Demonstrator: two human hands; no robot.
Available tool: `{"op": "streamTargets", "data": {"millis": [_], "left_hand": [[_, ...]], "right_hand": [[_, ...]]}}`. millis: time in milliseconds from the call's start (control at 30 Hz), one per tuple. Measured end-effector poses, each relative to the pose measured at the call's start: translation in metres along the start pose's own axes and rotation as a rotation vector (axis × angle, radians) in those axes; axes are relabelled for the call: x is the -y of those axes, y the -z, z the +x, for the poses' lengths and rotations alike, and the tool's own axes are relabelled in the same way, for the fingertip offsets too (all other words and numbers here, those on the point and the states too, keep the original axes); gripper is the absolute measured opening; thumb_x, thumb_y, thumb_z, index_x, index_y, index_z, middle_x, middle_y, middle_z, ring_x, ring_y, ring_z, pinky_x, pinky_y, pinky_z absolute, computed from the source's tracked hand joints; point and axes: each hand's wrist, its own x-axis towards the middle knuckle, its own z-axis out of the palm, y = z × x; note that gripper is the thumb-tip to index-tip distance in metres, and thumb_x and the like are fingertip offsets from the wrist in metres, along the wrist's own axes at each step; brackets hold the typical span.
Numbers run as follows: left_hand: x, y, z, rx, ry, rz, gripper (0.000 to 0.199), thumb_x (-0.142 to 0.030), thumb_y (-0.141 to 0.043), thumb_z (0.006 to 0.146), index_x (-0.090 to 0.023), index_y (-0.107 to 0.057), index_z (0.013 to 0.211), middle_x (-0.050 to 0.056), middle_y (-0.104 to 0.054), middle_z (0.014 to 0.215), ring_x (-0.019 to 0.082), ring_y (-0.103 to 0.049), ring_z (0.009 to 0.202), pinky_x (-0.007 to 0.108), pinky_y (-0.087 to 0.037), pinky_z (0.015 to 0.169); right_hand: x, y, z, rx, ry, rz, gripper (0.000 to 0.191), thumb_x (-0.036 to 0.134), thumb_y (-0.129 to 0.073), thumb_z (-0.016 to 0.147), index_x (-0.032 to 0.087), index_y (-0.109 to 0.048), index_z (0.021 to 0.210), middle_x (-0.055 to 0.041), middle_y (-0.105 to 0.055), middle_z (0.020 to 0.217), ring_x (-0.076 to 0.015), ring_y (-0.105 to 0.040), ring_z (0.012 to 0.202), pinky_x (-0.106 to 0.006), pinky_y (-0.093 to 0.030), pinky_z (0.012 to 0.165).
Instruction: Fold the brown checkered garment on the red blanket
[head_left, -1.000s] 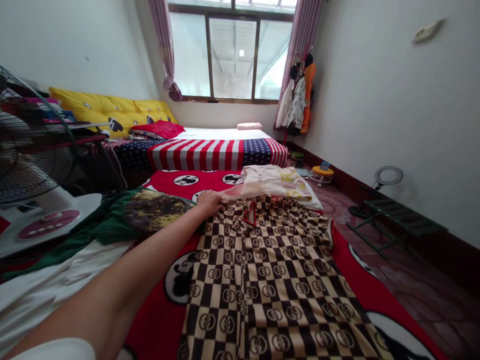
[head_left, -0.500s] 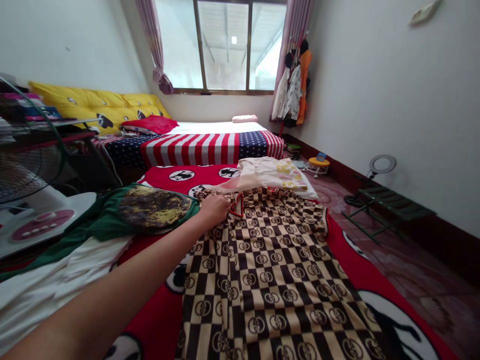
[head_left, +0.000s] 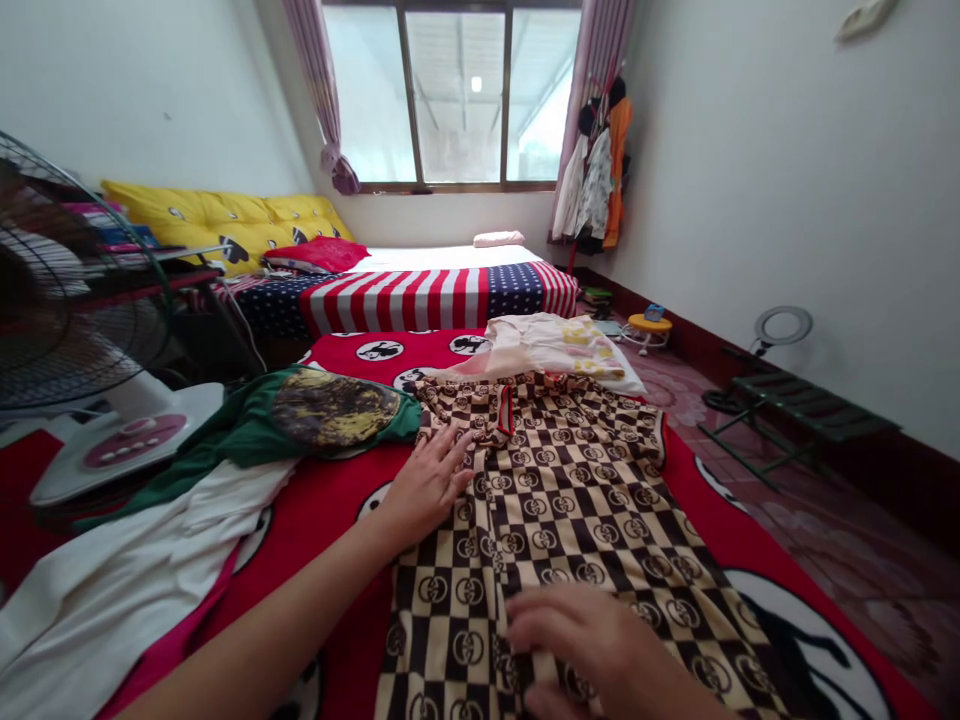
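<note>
A brown and beige checked garment (head_left: pixel 577 490) with short sleeves and red-trimmed edges lies spread on the red blanket (head_left: pixel 330 560). Its left side is folded inward, and the trimmed sleeve (head_left: pixel 506 410) rests on top of the body. My left hand (head_left: pixel 433 482) lies on the folded left part, fingers spread and flat. Over the lower middle of the garment is my right hand (head_left: pixel 592 640), slightly blurred, its fingers apart and a little bent. Nothing shows in its grasp; whether it touches the cloth I cannot tell.
Green and white clothing (head_left: pixel 247 430) lies to the left beside a fan (head_left: pixel 135 430). A pale top (head_left: pixel 547 345) lies beyond the garment. Farther back stands a bed with a striped cover (head_left: pixel 397 300). A green folding stool (head_left: pixel 802 410) stands on the right.
My left hand has let go of the sleeve near the collar and moved down onto the folded side, fingers now spread. My right hand has come into view at the bottom.
</note>
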Motion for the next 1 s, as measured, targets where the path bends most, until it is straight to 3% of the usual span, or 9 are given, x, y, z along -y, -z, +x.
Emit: {"op": "streamTargets", "data": {"millis": [100,200,333,433,500,633,733,833,1000], "left_hand": [[0.012,-0.007,-0.031,0.038,0.1,0.022,0.069,-0.054,-0.031,0.095,-0.015,-0.019,0.15,0.015,-0.012,0.158,0.026,-0.012,0.145,0.048,-0.021,0.115],[0.021,-0.01,-0.047,0.105,0.147,0.077,0.076,-0.061,-0.031,0.092,-0.013,-0.022,0.149,0.014,-0.015,0.157,0.026,-0.014,0.145,0.048,-0.018,0.115],[0.013,0.005,-0.046,0.138,0.209,0.155,0.078,-0.064,-0.038,0.088,-0.009,-0.035,0.144,0.019,-0.025,0.153,0.032,-0.023,0.142,0.053,-0.021,0.113],[-0.001,0.023,-0.023,0.093,0.184,0.18,0.048,-0.048,-0.043,0.091,-0.013,-0.064,0.118,0.018,-0.059,0.129,0.032,-0.052,0.122,0.055,-0.024,0.109],[-0.006,0.03,0.004,-0.001,0.11,0.127,0.036,-0.033,-0.038,0.095,-0.017,-0.069,0.105,0.012,-0.07,0.111,0.025,-0.062,0.107,0.048,-0.029,0.109],[0.009,0.018,0.063,-0.028,-0.043,0.047,0.042,-0.028,-0.033,0.097,-0.022,-0.048,0.136,0.005,-0.048,0.144,0.015,-0.044,0.13,0.029,-0.032,0.109],[0.031,-0.005,0.088,0.037,0.02,0.083,0.05,-0.045,-0.039,0.095,-0.026,-0.042,0.141,0.006,-0.036,0.151,0.022,-0.034,0.138,0.038,-0.029,0.111],[0.048,-0.025,0.094,0.011,0.154,0.118,0.06,-0.053,-0.037,0.093,-0.019,-0.041,0.143,0.016,-0.034,0.15,0.033,-0.031,0.138,0.049,-0.026,0.111],[0.045,-0.024,0.092,-0.001,0.187,0.144,0.059,-0.051,-0.039,0.093,-0.021,-0.04,0.143,0.015,-0.028,0.153,0.033,-0.027,0.14,0.05,-0.022,0.112]], "right_hand": [[-0.005,0.005,0.029,0.082,-0.16,-0.154,0.061,0.031,-0.068,0.078,0.018,-0.05,0.134,-0.0127,-0.042,0.146,-0.0292,-0.04,0.132,-0.045,-0.035,0.108],[-0.006,-0.01,0.043,0.306,-0.117,-0.228,0.086,0.051,-0.064,0.079,0.012,-0.03,0.147,-0.0174,-0.018,0.155,-0.0346,-0.016,0.143,-0.055,-0.018,0.114],[-0.004,-0.023,0.045,0.447,-0.125,-0.326,0.094,0.059,-0.063,0.076,0.001,-0.033,0.144,-0.0274,-0.015,0.152,-0.0416,-0.014,0.141,-0.061,-0.016,0.112],[0.0,-0.012,0.059,0.358,-0.134,-0.346,0.054,0.05,-0.062,0.08,0.011,-0.063,0.117,-0.0203,-0.056,0.131,-0.0362,-0.052,0.12,-0.056,-0.032,0.106],[-0.003,-0.003,0.078,0.203,-0.14,-0.363,0.03,0.039,-0.059,0.085,0.016,-0.068,0.103,-0.0122,-0.066,0.115,-0.028,-0.061,0.106,-0.048,-0.04,0.102],[-0.03,-0.007,0.113,-0.064,-0.122,-0.425,0.048,0.034,-0.059,0.084,0.012,-0.055,0.127,-0.0148,-0.046,0.142,-0.0279,-0.039,0.132,-0.044,-0.029,0.111],[-0.057,-0.023,0.119,-0.006,-0.182,-0.394,0.067,0.049,-0.055,0.086,0.01,-0.043,0.139,-0.015,-0.033,0.151,-0.0291,-0.026,0.14,-0.049,-0.021,0.115],[-0.074,-0.036,0.109,0.101,-0.179,-0.342,0.075,0.06,-0.044,0.088,0.014,-0.031,0.147,-0.0121,-0.021,0.155,-0.028,-0.015,0.144,-0.051,-0.012,0.116],[-0.076,-0.027,0.1,0.126,-0.139,-0.25,0.074,0.058,-0.049,0.087,0.018,-0.031,0.147,-0.0114,-0.019,0.156,-0.0263,-0.015,0.144,-0.049,-0.011,0.117]]}}
